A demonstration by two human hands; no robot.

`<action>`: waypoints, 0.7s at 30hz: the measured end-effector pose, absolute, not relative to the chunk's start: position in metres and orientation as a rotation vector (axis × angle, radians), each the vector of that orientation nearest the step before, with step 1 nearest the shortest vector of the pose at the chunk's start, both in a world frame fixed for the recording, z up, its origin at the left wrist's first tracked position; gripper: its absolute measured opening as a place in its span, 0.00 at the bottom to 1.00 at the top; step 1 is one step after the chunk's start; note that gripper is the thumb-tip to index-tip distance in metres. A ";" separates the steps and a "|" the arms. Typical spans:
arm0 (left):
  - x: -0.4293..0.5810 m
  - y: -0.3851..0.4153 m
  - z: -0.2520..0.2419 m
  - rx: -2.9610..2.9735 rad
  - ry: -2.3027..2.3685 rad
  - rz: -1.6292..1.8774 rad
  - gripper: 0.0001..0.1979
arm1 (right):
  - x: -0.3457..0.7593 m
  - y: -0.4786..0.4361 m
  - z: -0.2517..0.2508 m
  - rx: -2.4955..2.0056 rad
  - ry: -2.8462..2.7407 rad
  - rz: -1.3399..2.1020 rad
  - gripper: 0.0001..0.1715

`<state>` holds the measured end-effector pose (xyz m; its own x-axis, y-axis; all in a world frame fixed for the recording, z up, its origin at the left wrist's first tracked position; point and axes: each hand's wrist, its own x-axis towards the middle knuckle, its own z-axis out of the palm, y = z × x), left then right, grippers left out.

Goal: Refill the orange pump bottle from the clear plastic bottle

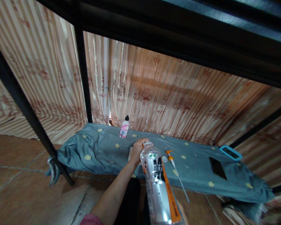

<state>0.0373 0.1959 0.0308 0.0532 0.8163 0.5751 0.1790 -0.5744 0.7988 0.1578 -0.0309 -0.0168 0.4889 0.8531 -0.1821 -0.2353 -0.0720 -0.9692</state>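
A large clear plastic bottle (156,184) with a silver, black and orange label tilts across the front, its mouth pointing away from me. My right hand (183,214) is wrapped round its lower part, mostly hidden behind it. My left hand (137,150) is closed near the bottle's mouth; a whitish thing (130,153) shows beside its fingers, mostly covered. A pump head with an orange top and long clear tube (174,167) lies on the bed to the right. Next to it sits a small white cap (164,159).
A pink and white bottle with a black cap (124,128) stands at the back of the grey-blue bedding (196,165). A dark phone (217,168) and a blue-framed object (230,152) lie at right. Black posts (84,75) and an overhead beam (154,47) frame the bed before striped curtains.
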 end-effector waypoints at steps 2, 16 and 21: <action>0.037 0.196 0.031 1.813 0.993 1.557 0.09 | 0.158 -0.031 -0.016 -1.357 -0.603 0.989 0.30; 0.037 0.196 0.036 1.824 0.981 1.520 0.09 | 0.156 -0.029 -0.003 -1.382 -0.527 1.038 0.29; 0.037 0.195 0.037 1.815 0.992 1.514 0.08 | 0.157 -0.029 -0.004 -1.394 -0.577 1.024 0.28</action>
